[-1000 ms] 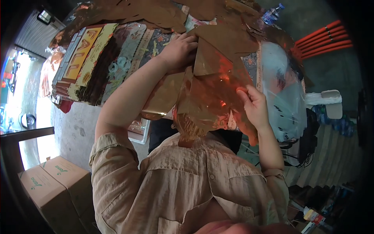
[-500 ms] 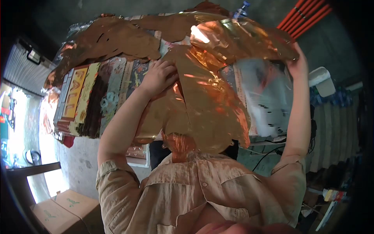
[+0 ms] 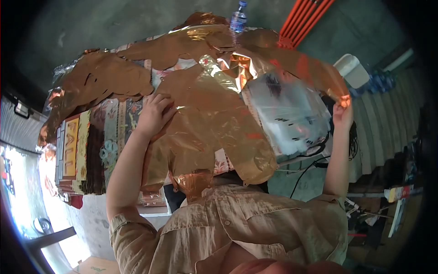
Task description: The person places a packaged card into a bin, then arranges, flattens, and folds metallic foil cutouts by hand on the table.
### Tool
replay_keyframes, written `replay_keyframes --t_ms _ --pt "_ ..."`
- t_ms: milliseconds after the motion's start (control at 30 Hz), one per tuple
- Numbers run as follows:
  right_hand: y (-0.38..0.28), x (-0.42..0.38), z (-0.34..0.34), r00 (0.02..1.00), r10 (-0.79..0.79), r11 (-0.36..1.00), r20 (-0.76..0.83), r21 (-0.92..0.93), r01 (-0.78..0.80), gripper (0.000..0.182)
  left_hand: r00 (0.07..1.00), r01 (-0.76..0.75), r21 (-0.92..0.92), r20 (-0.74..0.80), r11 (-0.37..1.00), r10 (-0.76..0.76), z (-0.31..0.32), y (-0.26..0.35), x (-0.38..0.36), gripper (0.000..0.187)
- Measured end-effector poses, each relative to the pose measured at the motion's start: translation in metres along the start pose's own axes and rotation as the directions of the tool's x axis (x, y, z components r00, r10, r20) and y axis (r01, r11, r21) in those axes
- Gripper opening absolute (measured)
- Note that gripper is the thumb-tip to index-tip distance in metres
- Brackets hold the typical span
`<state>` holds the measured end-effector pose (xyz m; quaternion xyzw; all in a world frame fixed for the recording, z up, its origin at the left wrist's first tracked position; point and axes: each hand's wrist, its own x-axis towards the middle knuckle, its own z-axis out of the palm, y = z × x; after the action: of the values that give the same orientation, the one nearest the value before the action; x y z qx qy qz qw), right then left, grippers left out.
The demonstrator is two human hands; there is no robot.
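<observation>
A large, flat copper-coloured foil balloon (image 3: 200, 118) lies across the table in front of me and hangs over its near edge onto my lap. My left hand (image 3: 156, 114) rests at its left edge with curled fingers gripping the foil. Out to the right, my right hand (image 3: 342, 115) pinches the tip of a long foil arm (image 3: 315, 68) that stretches across the table's far right. Another flat copper foil balloon (image 3: 102, 75) lies at the left, beyond my left hand.
A stack of printed packs marked FALL (image 3: 69, 148) stands at the left table edge. Clear plastic bags (image 3: 289, 114) lie on the right. A water bottle (image 3: 238, 18) stands at the far edge. A white tub (image 3: 352, 71) and orange poles (image 3: 308, 18) are beyond.
My right hand has moved down, drawing the foil arm out flatter and more open. The view has shifted, and my left hand keeps its place on the foil.
</observation>
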<state>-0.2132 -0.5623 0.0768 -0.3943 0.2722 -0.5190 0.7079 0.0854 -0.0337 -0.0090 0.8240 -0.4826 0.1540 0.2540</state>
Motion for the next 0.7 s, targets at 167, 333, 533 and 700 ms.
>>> replay_keyframes --t_ms 167,333,533,700 --pt "0.0 -0.07 -0.025 0.996 0.079 0.989 0.042 -0.126 -0.073 0.027 0.999 0.023 0.004 0.037 1.0 -0.024 0.0 0.0 -0.001 0.028" --pt "-0.015 -0.096 -0.058 0.968 0.224 0.702 0.114 -0.708 -0.079 0.038 0.999 0.006 0.015 0.042 1.0 -0.006 0.0 -0.002 0.0 0.028" --pt "-0.015 -0.17 -0.002 0.792 -0.409 -0.168 0.454 -0.89 0.423 0.043 0.998 0.008 -0.01 0.055 1.0 -0.008 -0.003 0.0 0.0 0.029" --pt "0.036 -0.207 0.074 0.348 0.137 0.156 0.927 -0.367 0.917 0.036 0.997 0.009 -0.005 0.073 1.0 -0.008 -0.003 0.001 0.002 0.029"
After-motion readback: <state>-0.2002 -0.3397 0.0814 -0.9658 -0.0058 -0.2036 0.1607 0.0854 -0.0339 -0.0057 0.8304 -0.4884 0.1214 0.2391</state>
